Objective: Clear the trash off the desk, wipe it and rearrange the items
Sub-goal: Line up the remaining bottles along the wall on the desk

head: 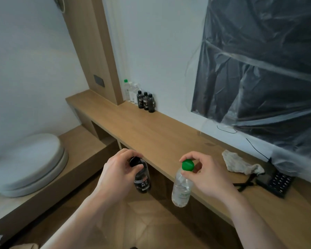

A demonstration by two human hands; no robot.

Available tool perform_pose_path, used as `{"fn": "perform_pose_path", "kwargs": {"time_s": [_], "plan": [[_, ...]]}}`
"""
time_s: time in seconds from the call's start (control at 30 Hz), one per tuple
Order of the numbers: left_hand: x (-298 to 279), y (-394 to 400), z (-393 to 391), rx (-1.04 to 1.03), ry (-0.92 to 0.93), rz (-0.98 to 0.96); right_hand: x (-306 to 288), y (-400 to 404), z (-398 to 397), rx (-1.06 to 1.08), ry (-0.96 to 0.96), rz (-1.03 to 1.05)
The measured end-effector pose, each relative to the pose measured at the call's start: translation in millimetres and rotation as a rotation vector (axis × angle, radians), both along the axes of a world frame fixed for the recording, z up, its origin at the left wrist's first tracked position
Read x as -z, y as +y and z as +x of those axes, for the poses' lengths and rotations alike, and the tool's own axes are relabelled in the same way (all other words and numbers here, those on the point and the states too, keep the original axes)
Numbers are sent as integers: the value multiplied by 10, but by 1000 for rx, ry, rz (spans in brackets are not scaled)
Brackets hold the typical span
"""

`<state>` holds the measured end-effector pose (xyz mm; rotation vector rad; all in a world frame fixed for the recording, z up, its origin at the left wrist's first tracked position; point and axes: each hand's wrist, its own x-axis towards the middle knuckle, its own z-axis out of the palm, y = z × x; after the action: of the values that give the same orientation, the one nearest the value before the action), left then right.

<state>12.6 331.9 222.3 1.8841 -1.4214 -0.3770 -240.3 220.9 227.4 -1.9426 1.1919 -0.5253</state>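
Left hand (118, 167) grips dark bottle (141, 178), right hand (204, 174) pinches clear bottle (182, 187); both hang caps-up.

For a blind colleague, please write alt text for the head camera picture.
Two hands hold bottles by their tops at a long wooden desk: the left hand a dark bottle, the right hand a clear bottle with a green cap. More bottles stand at the far end; a crumpled cloth lies to the right.

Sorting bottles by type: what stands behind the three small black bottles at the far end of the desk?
Behind the three small black bottles, against the wall, stand clear bottles, one with a green cap. Their lower parts are covered, so the count is unclear.
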Motion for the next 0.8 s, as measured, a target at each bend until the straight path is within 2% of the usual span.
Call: {"fn": "perform_pose_path", "kwargs": {"time_s": [0.3, 0.53, 0.8], "plan": [[47, -1127, 1202, 117, -115, 42, 3, -696, 1000, 136, -61, 14], [155, -2046, 1717, 180, -106, 80, 25, -1370, 1461, 208, -80, 46], [480, -3315, 2188, 184, -122, 164, 439, -2392, 2044, 175, -23, 136]]}}
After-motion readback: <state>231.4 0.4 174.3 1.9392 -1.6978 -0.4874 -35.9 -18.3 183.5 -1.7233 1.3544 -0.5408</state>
